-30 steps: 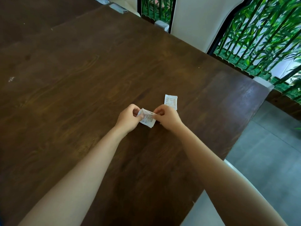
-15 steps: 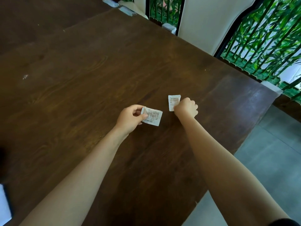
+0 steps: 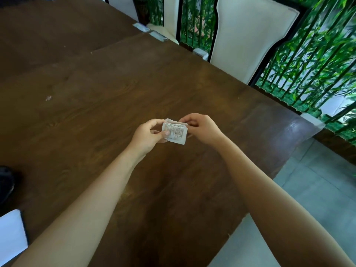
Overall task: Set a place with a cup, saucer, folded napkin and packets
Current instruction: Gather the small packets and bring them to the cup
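Observation:
Two small white printed packets (image 3: 176, 132) are stacked one behind the other above the dark wooden table (image 3: 96, 105). My left hand (image 3: 149, 134) pinches their left edge between thumb and fingers. My right hand (image 3: 200, 128) pinches the right edge with curled fingers. The rear packet shows only as a thin strip along the top. No cup or saucer is in view.
A white flat object (image 3: 11, 234) lies at the table's near left edge, beside a dark object (image 3: 5, 184). The table's right edge drops to a grey floor (image 3: 317, 199). White panels and green bamboo screens stand behind the far edge.
My right hand picked the second packet up off the table and brought it against the one in my left hand. Both hands now hold the pair together.

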A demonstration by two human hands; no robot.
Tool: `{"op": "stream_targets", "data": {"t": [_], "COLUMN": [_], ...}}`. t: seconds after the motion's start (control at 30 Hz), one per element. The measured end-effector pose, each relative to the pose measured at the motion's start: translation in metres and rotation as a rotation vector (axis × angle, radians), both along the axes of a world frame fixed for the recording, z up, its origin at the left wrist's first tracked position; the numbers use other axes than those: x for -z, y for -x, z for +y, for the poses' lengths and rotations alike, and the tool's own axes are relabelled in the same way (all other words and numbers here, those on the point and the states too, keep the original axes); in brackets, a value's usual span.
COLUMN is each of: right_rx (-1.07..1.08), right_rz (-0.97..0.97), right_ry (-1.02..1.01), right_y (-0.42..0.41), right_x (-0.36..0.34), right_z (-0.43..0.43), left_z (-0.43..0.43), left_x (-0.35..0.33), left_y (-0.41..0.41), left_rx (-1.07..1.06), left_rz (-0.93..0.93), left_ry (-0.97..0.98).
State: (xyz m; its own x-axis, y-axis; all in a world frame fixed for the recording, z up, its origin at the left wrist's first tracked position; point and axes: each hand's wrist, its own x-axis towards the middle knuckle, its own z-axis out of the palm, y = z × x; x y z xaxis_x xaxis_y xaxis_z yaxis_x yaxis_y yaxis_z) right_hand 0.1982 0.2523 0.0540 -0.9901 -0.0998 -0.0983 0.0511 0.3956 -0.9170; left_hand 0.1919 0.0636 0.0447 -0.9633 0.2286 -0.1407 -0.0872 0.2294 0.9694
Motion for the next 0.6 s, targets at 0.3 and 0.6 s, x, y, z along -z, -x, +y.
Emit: {"op": "stream_targets", "data": {"t": [0.3,0.6], "right_rx": [-0.061,-0.026], "right_rz": [-0.006,0.178], "right_ry": [0.157,-0.047], "right_y": [-0.029,-0.078], "right_x": [-0.043,-0.089], "right_z": [-0.077,-0.216], "left_z": [-0.076,-0.204], "left_x": [-0.036,-0.086], "left_y": [-0.039,-0.119], "left_rx": [-0.133,-0.292], "left_rz": [0.051,0.217], "left_ry": [-0.131,-0.100]}}
